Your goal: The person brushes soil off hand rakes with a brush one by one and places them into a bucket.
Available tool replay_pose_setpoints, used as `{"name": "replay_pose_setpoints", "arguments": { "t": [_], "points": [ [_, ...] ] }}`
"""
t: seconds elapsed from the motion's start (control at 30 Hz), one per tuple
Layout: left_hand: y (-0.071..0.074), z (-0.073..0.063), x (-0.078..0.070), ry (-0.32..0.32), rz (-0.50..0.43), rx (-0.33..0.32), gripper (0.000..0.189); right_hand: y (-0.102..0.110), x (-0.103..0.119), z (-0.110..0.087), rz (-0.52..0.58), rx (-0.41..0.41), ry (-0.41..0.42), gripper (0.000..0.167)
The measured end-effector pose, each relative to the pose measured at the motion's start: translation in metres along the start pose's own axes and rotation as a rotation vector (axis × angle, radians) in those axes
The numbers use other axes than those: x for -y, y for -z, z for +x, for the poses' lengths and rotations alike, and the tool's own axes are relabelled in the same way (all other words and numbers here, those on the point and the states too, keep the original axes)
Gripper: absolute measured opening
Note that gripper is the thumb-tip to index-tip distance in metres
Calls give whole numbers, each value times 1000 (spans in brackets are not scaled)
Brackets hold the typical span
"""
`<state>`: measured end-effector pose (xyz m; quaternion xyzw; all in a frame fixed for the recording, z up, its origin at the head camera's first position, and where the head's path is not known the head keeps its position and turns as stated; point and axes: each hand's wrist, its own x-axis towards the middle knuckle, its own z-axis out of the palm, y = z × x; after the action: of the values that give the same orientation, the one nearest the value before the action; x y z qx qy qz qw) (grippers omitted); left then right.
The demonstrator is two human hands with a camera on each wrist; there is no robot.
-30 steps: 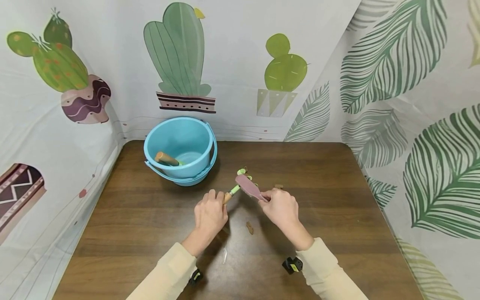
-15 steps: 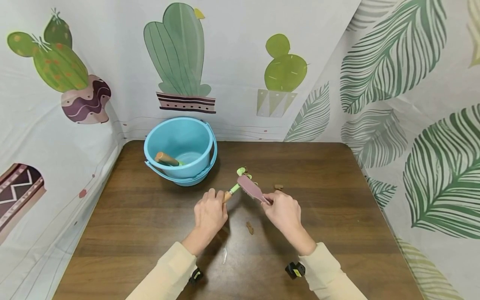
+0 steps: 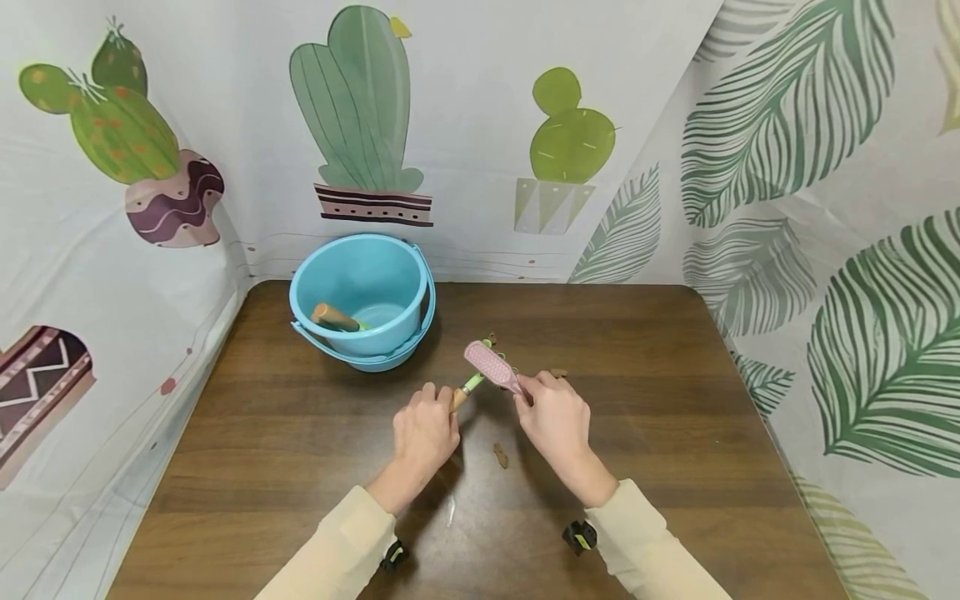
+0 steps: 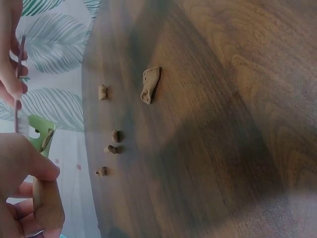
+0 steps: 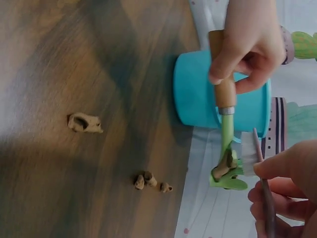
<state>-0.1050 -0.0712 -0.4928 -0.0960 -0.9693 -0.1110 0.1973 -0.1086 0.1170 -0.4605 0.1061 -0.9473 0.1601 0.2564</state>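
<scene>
In the head view my left hand (image 3: 426, 429) grips the wooden handle of a small green garden hand rake (image 3: 474, 383), held up over the table. Brown clay-like lumps cling among its tines (image 5: 229, 183), as the right wrist view shows. The right hand (image 3: 557, 421) pinches a pink brush (image 3: 490, 363) by its handle, thumb on one side. Its pale bristles (image 5: 249, 153) point toward the rake head and meet the tines in the right wrist view. From above, the brush covers most of the rake head.
A light blue bucket (image 3: 420, 310) stands at the back left, a wooden-handled tool (image 3: 334, 317) inside it. Brown crumbs lie on the brown table (image 3: 637, 358): a larger flat piece (image 4: 151, 84) and several small lumps (image 4: 116, 136). Printed cloth hangs behind.
The brush has tilted, so its lighter dotted back now faces up, and it has shifted slightly left along the rake with the right hand. The left hand has hardly moved.
</scene>
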Motion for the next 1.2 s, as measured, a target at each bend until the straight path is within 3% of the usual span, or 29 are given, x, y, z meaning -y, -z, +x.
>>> {"name": "replay_pose_setpoints", "arguments": {
  "t": [0.33, 0.57, 1.2],
  "points": [
    [4, 0, -2, -14, 26, -20, 22, -12, 1, 1, -89, -44, 84, 20],
    [3, 2, 0, -9, 36, -46, 22, -10, 2, 3, -92, -9, 51, 19],
    [0, 5, 3, 6, 18, -26, 21, 4, 2, -1, -44, 46, -12, 18]
  ]
}}
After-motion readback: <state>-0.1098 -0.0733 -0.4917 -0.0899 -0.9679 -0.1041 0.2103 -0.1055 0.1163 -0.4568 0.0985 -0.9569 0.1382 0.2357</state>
